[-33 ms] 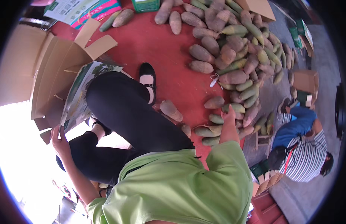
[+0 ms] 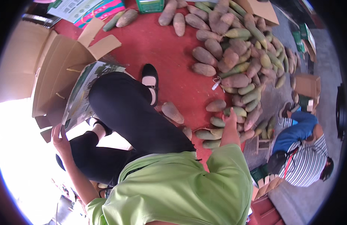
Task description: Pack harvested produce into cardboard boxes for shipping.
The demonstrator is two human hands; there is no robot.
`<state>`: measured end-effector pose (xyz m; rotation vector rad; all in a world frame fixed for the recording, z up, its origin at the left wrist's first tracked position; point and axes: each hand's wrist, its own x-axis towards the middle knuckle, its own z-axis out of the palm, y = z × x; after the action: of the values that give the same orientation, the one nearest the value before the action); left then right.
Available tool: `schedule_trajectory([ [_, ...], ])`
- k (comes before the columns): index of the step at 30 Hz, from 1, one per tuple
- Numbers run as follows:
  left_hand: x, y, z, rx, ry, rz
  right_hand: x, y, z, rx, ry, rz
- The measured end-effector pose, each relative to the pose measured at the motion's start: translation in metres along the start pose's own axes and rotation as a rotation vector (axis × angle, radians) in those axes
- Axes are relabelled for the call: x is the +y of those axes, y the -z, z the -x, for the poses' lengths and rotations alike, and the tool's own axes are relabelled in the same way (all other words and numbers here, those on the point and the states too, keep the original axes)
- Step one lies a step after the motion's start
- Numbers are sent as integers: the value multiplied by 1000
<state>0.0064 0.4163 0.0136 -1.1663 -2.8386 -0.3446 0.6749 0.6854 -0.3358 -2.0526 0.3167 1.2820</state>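
My left hand (image 2: 61, 140) holds the lower edge of an open cardboard box (image 2: 59, 77), which lies tilted against my leg. Its printed outer panel (image 2: 80, 92) faces my knee. To the right, my right hand (image 2: 229, 119) is closed about a long, green, soil-streaked vegetable (image 2: 239, 111) that looks like a radish. Some of those fingers are hidden. More green and brown vegetables of this kind lie right around it, in a heap (image 2: 252, 63) that stretches away to the far right. One brown vegetable (image 2: 172, 112) rests alone beside my leg.
Beneath the heap is a red floor covering (image 2: 143, 33). Colourful cartons (image 2: 102, 13) and a green box (image 2: 150, 5) stand at the far side. A person in a striped top (image 2: 306, 165) bends over at the right, near a small wooden stool (image 2: 262, 143) and another cardboard box (image 2: 307, 85).
The whole view has shifted slightly. Both hands keep their places on the box and the radish-like vegetable. The person at the right has barely moved.
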Motion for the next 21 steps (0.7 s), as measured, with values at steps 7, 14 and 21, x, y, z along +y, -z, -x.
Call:
schedule_trajectory([
  [7, 6, 3, 0, 1, 44, 29, -5, 10, -10, -66, -136, 69],
  [14, 21, 9, 1, 6, 77, -80, 42, -29, 60, -367, 147, 93],
  [21, 17, 18, -5, -49, 84, -70, 4, -165, 274, -947, 758, 572],
])
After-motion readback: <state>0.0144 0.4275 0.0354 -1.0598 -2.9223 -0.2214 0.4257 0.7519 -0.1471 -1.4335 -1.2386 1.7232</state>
